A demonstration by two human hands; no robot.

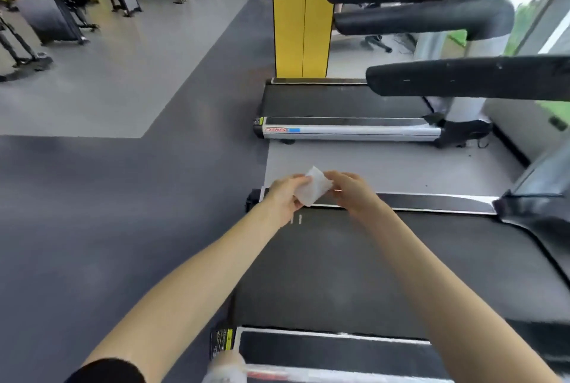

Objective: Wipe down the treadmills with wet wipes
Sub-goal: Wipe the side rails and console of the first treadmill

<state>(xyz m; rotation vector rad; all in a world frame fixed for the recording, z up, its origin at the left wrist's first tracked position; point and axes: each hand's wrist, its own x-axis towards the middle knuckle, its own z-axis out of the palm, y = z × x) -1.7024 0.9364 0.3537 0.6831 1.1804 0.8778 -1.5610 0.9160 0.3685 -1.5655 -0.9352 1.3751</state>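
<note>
Fingertips (301,180) of the left hand (285,197) pinch one edge of the wet wipe (313,186). The right hand (351,191) has its fingers curled in on the opposite edge, and as far as I can read they pinch it too. The wipe is white, folded or bunched into a small pad. It is held in the air between both hands and touches nothing else.

Landmark: near treadmill (370,265).
- The wipe hangs over the treadmill's far side rail (431,201), toward that rail's rear end.
- Both forearms reach out across its dark belt.
- A second treadmill (339,102) lies beyond it, parallel, with a strip of pale floor between them.
- A yellow pillar (303,12) stands farther off again, behind the second machine.
- A black handrail (478,77) sits higher than the near treadmill and beyond its far rail.
- A pale blurred object (226,367) sits at its closest rail, at the bottom edge of view. I cannot tell what it is.

Step, my reading: the wipe is being readied, opened or refolded, and no surface is under it yet. Wiping of this machine looks not yet begun.

The next move calls for settling the wipe into one hand, flat under the fingers. That hand then goes down onto the rail and strokes along its length. The rail is low, so it will mean bending well down.
</note>
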